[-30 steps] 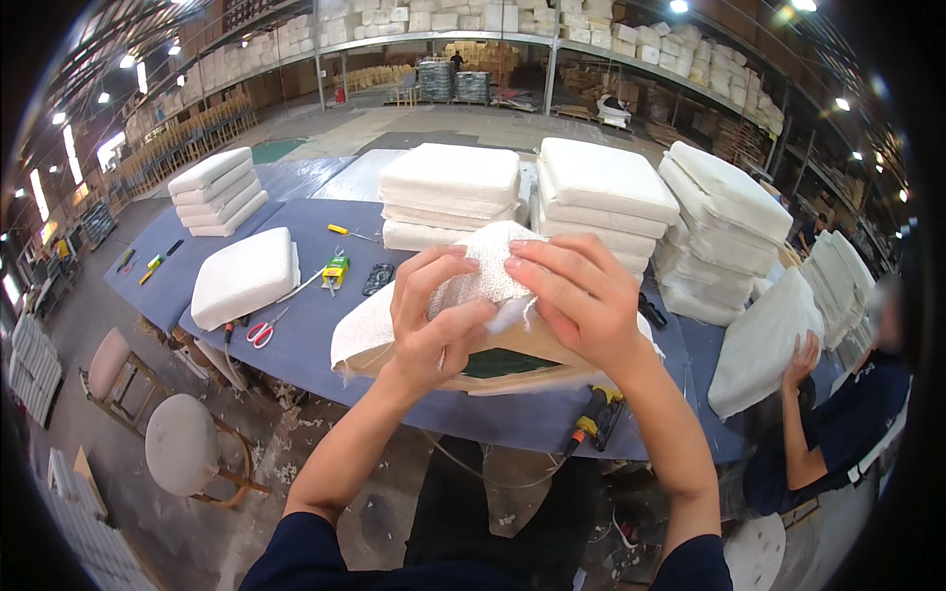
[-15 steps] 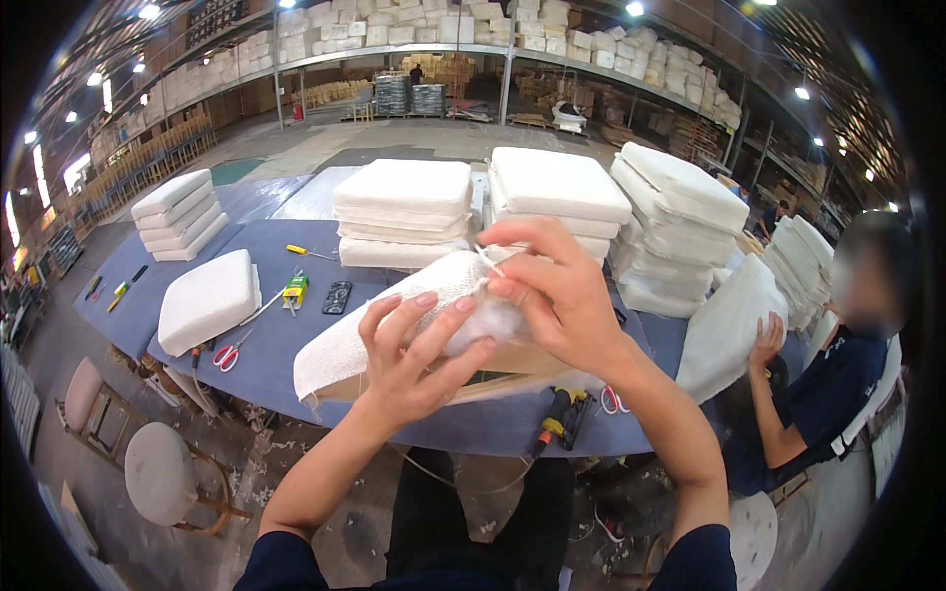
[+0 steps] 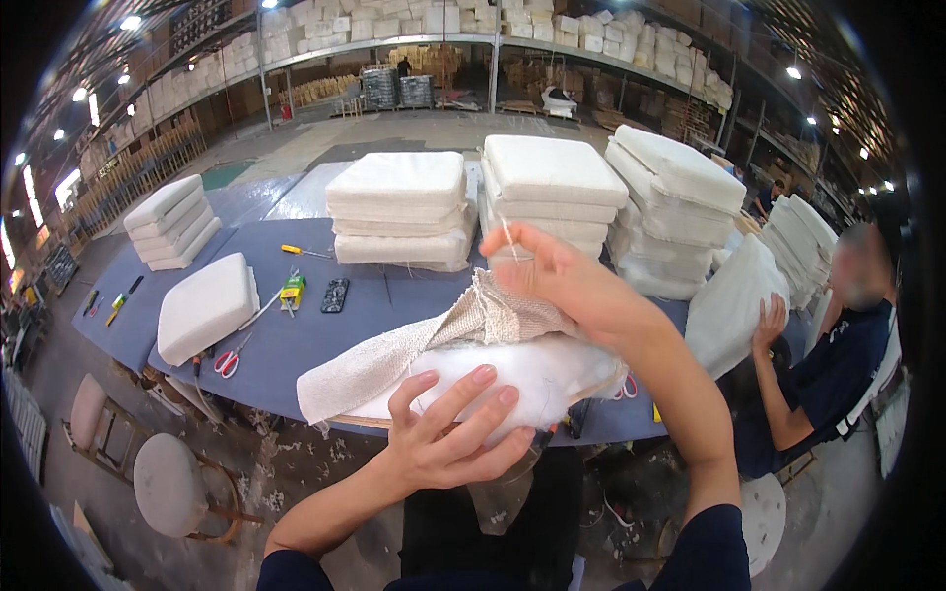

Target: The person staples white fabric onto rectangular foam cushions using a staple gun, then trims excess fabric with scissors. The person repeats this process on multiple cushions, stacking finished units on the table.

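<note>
White padding (image 3: 564, 370) sits partly behind the left hand (image 3: 455, 431); right hand's (image 3: 557, 276) grip unclear.

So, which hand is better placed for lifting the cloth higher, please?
Probably the right hand: it is already at the raised edge of the cloth, while the left hand sits lower, fingers spread over the white stuffing.

Left of the half-covered cushion (image 3: 493, 366), we had bare blue table (image 3: 281, 343) for a hand to pass, up to the red-handled scissors (image 3: 229, 363), with a flat black object (image 3: 335, 295) narrowing that room. Beyond the cushion, three white stacks (image 3: 554, 192) walled us off. Our left hand (image 3: 451, 436) blocked the cushion's near edge, while our right hand (image 3: 560, 281) and forearm (image 3: 680, 374) barred the approach over its right side.
</note>
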Demonstrator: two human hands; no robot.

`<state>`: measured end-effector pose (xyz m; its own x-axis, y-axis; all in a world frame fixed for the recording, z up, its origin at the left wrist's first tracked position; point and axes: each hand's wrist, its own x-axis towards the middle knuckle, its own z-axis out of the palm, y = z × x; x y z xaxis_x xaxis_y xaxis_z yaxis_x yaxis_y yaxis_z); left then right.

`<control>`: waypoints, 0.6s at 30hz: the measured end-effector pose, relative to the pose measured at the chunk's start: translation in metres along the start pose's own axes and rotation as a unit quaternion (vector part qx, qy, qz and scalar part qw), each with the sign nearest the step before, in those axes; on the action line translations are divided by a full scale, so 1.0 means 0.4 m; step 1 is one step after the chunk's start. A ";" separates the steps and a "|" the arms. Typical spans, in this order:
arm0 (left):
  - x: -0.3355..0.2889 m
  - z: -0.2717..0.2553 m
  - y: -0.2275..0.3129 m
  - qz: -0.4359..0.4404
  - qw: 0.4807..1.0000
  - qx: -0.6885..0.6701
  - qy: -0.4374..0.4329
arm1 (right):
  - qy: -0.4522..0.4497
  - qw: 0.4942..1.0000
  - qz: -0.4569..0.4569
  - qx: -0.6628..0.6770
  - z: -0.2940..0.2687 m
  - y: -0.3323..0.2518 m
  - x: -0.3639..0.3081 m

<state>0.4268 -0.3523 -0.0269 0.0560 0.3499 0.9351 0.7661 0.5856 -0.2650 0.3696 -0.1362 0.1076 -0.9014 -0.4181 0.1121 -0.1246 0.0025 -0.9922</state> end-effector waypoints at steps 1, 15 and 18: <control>-0.001 -0.007 0.005 -0.003 1.000 -0.002 -0.003 | -0.041 0.997 -0.011 -0.059 -0.005 -0.011 -0.012; 0.010 0.011 0.025 -0.007 1.000 -0.023 0.015 | 0.033 0.982 -0.070 -0.172 0.039 -0.074 -0.084; 0.017 0.027 -0.010 -0.016 1.000 0.009 0.012 | 0.059 0.974 -0.135 -0.172 0.054 -0.070 -0.106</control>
<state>0.4172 -0.3441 -0.0220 0.0471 0.3144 0.9481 0.7561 0.6091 -0.2395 0.4204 -0.1382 0.1294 -0.8555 -0.3392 0.3911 -0.4764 0.2203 -0.8512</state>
